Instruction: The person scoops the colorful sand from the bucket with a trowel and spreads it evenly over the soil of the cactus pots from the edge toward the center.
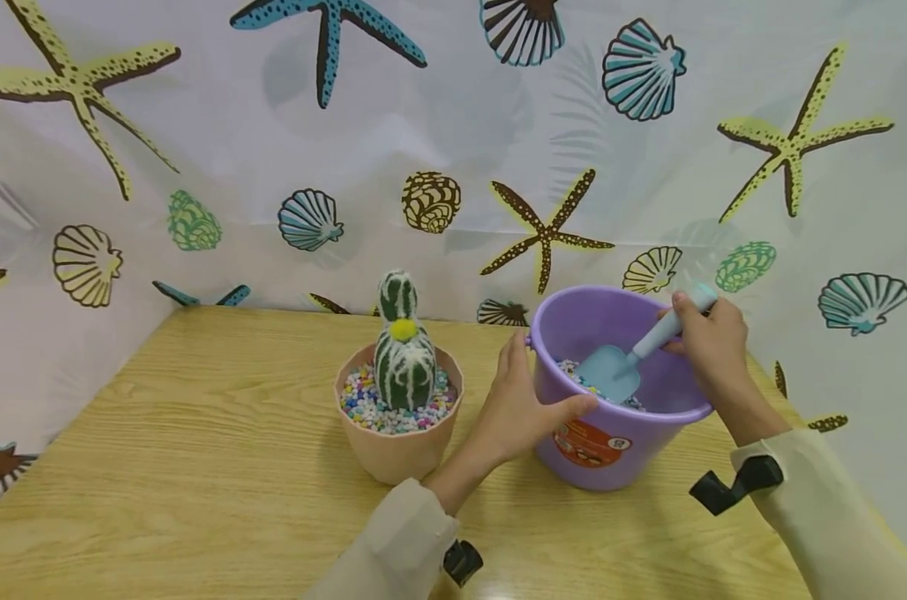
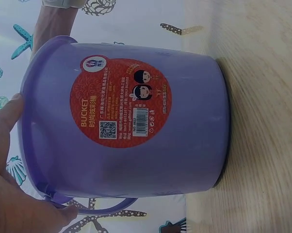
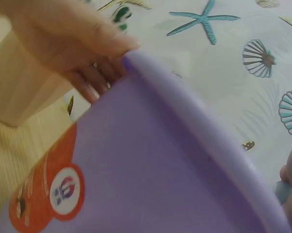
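A purple bucket point(image 1: 659, 437) stands on the right of the table, tipped slightly, with small coloured pebbles point(image 1: 568, 367) inside. My left hand point(image 1: 515, 407) holds its rim at the left, thumb across the front of the rim and fingers around the side. In the right wrist view that thumb lies on the rim and the fingers are below it, outside the wall. My right hand point(image 1: 712, 340) grips the handle of a light blue toy shovel point(image 1: 609, 373), whose blade is down in the bucket by the pebbles. The left wrist view shows the bucket's red label point(image 2: 121, 102).
Left of the bucket, a peach flowerpot point(image 1: 397, 454) holds a knitted-looking cactus point(image 1: 406, 371) with a yellow flower, set in coloured pebbles point(image 1: 359, 402). The wooden table point(image 1: 198, 467) backs onto a cloth point(image 1: 438, 133) printed with shells and starfish.
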